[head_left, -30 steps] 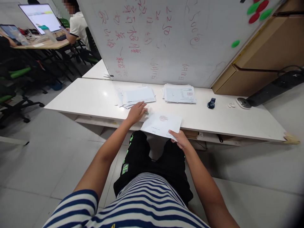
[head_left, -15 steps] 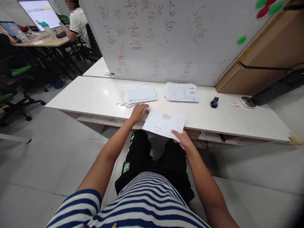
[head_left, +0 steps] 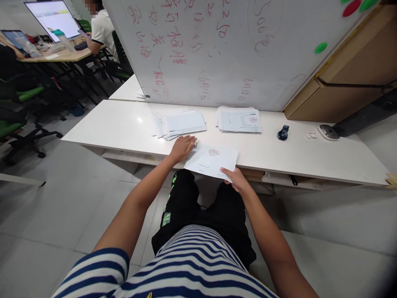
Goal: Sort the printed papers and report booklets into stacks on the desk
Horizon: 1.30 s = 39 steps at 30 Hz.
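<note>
My right hand (head_left: 234, 179) grips the near right corner of a white printed sheet (head_left: 212, 159), thumb on top and fingers underneath. The sheet bears a red round stamp and small lines of print, and it juts past the table's front edge. At its far left corner, my left hand (head_left: 183, 147) lies palm down with the fingers stretched out. Whether its thumb touches the sheet I cannot tell. Just beyond the left hand is a loose stack of similar white papers (head_left: 184, 123). A neater stack of stamped papers (head_left: 238, 120) lies to its right.
A whiteboard (head_left: 229, 54) with red writing stands along the back of the white table (head_left: 124, 124). On the right are a small dark blue object (head_left: 283, 133), a white clip-like piece (head_left: 310, 135), a mouse (head_left: 328, 132) and cardboard boxes (head_left: 341, 99). A person (head_left: 104, 31) sits at another desk.
The held sheet and my right hand have moved slightly left and lie a little flatter. My left hand stays by the sheet's corner, its fingers stretched out slightly more.
</note>
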{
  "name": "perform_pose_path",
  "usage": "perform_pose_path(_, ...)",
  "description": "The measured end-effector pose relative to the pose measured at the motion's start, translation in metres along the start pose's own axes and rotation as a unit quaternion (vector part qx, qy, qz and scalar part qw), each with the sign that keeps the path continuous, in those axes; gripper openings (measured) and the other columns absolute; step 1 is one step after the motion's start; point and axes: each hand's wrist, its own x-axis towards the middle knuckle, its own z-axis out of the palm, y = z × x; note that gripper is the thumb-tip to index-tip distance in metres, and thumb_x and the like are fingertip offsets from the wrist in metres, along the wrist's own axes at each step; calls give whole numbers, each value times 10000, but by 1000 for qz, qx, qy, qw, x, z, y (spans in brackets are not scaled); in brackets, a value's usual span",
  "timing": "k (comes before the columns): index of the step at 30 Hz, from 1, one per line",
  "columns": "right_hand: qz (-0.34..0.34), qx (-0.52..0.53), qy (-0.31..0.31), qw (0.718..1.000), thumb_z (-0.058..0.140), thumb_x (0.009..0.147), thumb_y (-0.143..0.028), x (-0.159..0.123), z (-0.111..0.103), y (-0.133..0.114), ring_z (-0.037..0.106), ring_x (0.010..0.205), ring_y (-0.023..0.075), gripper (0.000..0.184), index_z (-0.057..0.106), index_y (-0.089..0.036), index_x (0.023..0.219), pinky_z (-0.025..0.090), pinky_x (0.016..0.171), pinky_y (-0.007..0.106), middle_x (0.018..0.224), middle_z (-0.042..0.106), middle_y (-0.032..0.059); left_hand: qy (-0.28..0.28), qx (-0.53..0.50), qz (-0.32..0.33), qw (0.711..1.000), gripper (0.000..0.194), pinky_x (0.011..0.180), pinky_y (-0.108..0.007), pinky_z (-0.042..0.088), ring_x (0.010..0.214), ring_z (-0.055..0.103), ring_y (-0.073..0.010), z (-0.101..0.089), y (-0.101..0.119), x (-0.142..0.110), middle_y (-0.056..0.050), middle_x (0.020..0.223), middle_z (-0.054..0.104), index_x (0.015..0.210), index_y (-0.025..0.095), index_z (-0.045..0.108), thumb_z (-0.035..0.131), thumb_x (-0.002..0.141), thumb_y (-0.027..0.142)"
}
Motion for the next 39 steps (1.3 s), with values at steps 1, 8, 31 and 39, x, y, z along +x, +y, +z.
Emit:
perform_pose_path(1, 1, 1, 0, 1000, 834, 591, -395, 0, 0, 0, 444, 472, 85, 411, 634, -139, 844, 320, 351, 217, 632, 595, -7, -9, 11, 8, 1000, 510, 1168, -395, 201, 1403, 332, -182, -1, -1, 0, 22, 1478, 441, 1421, 279, 446, 174, 1009, 409)
perform_pose_path(8, 7, -8, 7, 1000, 817, 611, -371, 0, 1, 3, 434, 442, 87, 376, 633, -132, 836, 310, 337, 225, 604, 593, -1, -27, 29, 40, 998, 516, 1161, -392, 193, 1410, 318, -199, 0, -6, 0, 11, 1510, 391, 1451, 260, 399, 202, 1005, 428)
perform_pose_path(31, -58, -101, 12, 993, 806, 651, -477, -47, -49, 12, 630, 1094, 292, 564, 682, -185, 1118, 465, 1006, 463, 1214, 670, 95, 21, -173, -58, 983, 583, 1028, -354, 396, 1101, 615, -201, -10, -2, 15, 4, 1121, 716, 1072, 230, 731, 195, 988, 443)
perform_pose_path(39, -50, -95, 33, 994, 815, 632, -496, -57, -50, -1, 606, 1148, 320, 603, 680, -164, 1117, 456, 1030, 484, 1245, 650, 116, 19, -141, -57, 988, 578, 1031, -344, 387, 1110, 609, -189, -6, -3, 15, 23, 1131, 712, 1074, 249, 726, 183, 997, 432)
